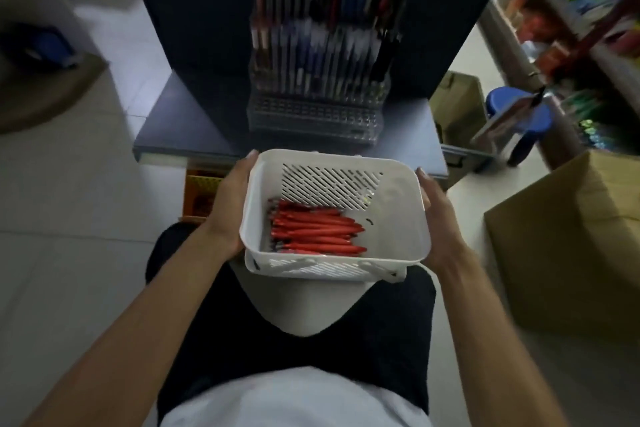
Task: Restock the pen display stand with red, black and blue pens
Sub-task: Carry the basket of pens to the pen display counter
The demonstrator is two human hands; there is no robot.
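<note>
Pen display stand (317, 45): a clear tiered rack on a dark table (194, 125), straight ahead of the person; blurred, with many dark, blue and some red pens upright in its rows.
Red pens (315, 229): a loose heap lying flat in a white basket (408, 204), just in front of the stand and lower than it, over the person's lap.
Left hand (230, 208): pressed flat to the basket's left wall, the visible fingers straight along it; the rest are hidden beneath.
Right hand (438, 218): likewise flat against the right wall, the visible fingers extended and none curled over the rim.
Step in hand: likely bringing the red stock up to the stand; no pen is picked out yet.
Next move: probably set the basket down near the stand's base, which frees a hand to pinch pens and slot them upright among the reds.
Beside the stand: a blue stool (519, 114) and a cardboard box (568, 239) to its right.
</note>
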